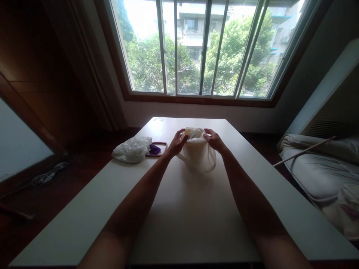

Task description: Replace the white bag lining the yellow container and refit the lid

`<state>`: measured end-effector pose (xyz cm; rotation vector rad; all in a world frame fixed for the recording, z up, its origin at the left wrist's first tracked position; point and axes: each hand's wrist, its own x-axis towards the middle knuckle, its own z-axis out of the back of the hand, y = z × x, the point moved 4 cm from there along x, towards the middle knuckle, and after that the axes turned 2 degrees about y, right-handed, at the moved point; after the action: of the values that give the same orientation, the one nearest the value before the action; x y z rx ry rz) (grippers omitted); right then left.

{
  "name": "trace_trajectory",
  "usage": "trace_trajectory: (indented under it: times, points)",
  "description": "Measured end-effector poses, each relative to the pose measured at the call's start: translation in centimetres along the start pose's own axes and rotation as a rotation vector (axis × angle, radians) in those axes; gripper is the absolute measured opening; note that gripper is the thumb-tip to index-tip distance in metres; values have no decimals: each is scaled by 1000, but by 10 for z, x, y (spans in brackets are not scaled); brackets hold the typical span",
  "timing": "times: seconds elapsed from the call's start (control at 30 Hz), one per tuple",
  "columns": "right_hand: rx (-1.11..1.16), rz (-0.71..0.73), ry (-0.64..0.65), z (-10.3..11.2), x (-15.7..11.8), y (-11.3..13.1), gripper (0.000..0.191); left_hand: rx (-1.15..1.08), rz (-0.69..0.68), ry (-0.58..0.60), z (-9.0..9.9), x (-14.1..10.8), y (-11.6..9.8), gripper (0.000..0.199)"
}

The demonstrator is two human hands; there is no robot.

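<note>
A whitish bin (195, 151) stands upright toward the far part of the white table (190, 224). A thin, translucent plastic bag (209, 160) sits in its mouth and hangs loosely down over the outside. My left hand (178, 142) is closed on the bag at the left of the rim, thumb toward the opening. On the right side of the rim, my right hand (214, 140) pinches the bag's edge. Crumpled film and something yellowish show inside the mouth, too small to make out.
Left of the bin lie a crumpled white plastic bag (131, 149) and a small tray (163, 148) with a folded purple item (154, 149) on it. Beyond the table is a window (196, 67). A stick (304, 151) leans across a padded seat (314, 170) at right.
</note>
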<state>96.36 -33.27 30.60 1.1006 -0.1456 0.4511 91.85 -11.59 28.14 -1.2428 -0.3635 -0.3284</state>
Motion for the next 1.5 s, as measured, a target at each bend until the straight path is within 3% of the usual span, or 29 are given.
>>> trace_trajectory:
  times: [0.23,0.33,0.5,0.67,0.97,1.2,1.4,1.5]
  points:
    - [41,-15,-2,-5,5,-12,55,-13,33,-6,-2,-1,8,79]
    - [34,-16,0,-3,4,-9,55,76,49,-17,6,3,10,74]
    - [-15,-27,-86,7,1,3,51,574,235,-205,49,1,12,52]
    - [-70,-22,-93,11,0,7,46,901,506,-93,67,-11,29,33]
    - [-92,-15,-52,13,0,6,40,962,594,-6,64,-13,60,35]
    - [-78,-24,-25,12,1,2,38,942,618,16,67,-14,70,31]
    - [-79,1,-11,11,1,4,38,935,611,10,63,-13,60,35]
    - [-106,5,-28,12,0,6,38,864,473,-95,57,-7,39,42]
